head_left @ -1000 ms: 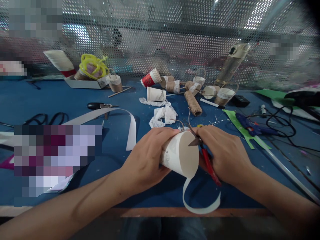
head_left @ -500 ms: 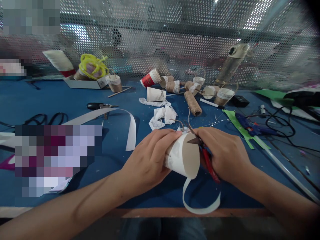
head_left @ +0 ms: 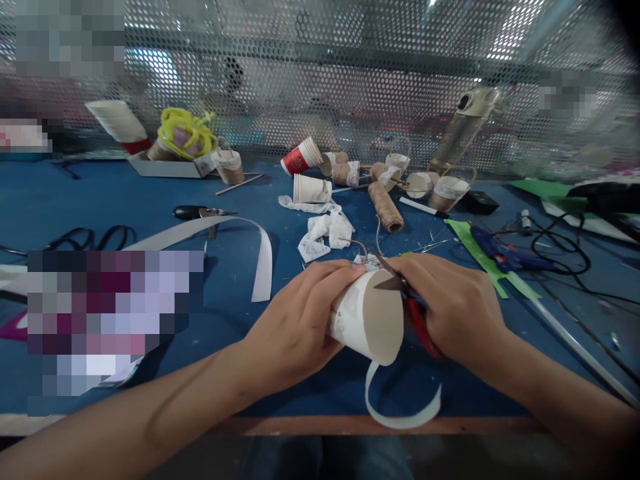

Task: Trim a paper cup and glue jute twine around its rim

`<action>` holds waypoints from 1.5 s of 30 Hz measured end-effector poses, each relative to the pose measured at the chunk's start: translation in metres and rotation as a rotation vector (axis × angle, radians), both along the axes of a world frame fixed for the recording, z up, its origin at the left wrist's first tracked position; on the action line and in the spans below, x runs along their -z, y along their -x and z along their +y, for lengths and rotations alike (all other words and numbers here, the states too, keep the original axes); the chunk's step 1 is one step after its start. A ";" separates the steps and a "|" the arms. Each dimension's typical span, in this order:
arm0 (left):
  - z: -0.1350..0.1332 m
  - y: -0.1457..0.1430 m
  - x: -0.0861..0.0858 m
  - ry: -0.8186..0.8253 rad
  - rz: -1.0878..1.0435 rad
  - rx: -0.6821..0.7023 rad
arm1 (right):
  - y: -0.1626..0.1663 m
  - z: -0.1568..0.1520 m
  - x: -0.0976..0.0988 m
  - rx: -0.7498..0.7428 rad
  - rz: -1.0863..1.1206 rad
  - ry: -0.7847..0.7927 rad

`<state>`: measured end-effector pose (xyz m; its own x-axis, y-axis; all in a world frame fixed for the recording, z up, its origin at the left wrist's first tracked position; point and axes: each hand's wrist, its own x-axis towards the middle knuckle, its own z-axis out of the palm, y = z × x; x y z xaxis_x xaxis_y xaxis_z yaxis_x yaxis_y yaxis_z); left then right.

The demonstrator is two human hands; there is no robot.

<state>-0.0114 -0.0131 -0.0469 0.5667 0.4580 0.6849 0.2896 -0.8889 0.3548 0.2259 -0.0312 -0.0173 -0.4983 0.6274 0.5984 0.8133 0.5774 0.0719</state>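
Head view: my left hand (head_left: 300,323) is wrapped round the side of a white paper cup (head_left: 353,327), fingers pressed close together over it, the cup tilted on its side above the near edge of the blue table (head_left: 150,193), with its beige end facing right. My right hand (head_left: 457,300) grips a pair of red-handled scissors (head_left: 425,330), fingers curled in round the handles, though partly hidden from me. I have the blades parted at the upper right of the cup's end, one lying across the beige face; I can't tell whether it touches.

Just below the cup, a curled white paper strip (head_left: 400,421) bends near the table's front edge; whether it joins the cup, I can't make out. Beyond my hands lie crumpled white fabric (head_left: 325,233) and a roll of jute twine (head_left: 385,207), with a white stack of paper cups (head_left: 313,189) on its side behind the fabric. Off to my right is a blue glue gun (head_left: 493,247), resting partly over a green strip (head_left: 465,237).
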 end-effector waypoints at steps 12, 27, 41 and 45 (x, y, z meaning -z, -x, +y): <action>0.000 0.000 0.000 -0.004 -0.033 0.049 | -0.002 -0.001 0.000 0.006 0.031 -0.023; 0.000 -0.001 -0.005 0.124 -0.018 0.118 | -0.002 0.000 -0.004 0.010 -0.019 -0.066; 0.002 0.002 -0.005 0.146 0.005 0.113 | -0.005 0.001 -0.006 -0.048 -0.035 0.022; 0.003 0.002 -0.004 0.122 0.015 0.112 | -0.005 0.002 -0.005 -0.049 -0.039 0.022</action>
